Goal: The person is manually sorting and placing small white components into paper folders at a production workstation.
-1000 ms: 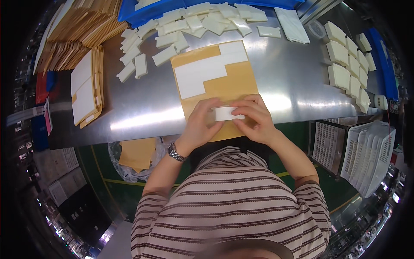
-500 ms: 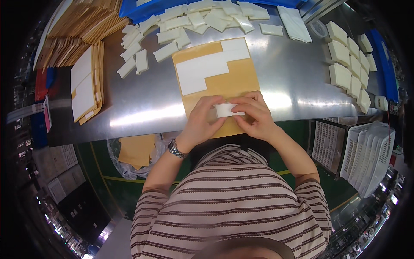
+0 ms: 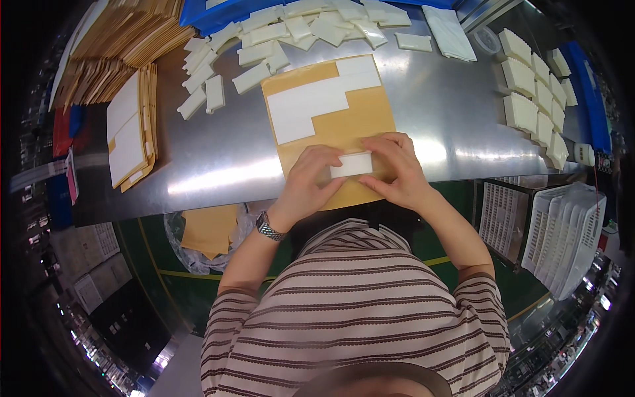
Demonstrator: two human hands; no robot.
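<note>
White strip [image 3: 352, 164] sits pinched between both hands, left hand [image 3: 309, 180] on its left end, right hand [image 3: 395, 169] on its right, long axis running along the bench's near edge. It lies on the brown envelope [image 3: 334, 126] at that edge of the steel bench [image 3: 450, 112]; loose white pads [image 3: 291, 30] lie well apart at the far edge.

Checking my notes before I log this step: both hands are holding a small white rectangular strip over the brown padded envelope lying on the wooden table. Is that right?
Not quite: the head view shows a shiny metal table, not a wooden one. The rest holds: the left hand and the right hand hold the small white rectangular strip over the brown padded envelope lying on it.
</note>
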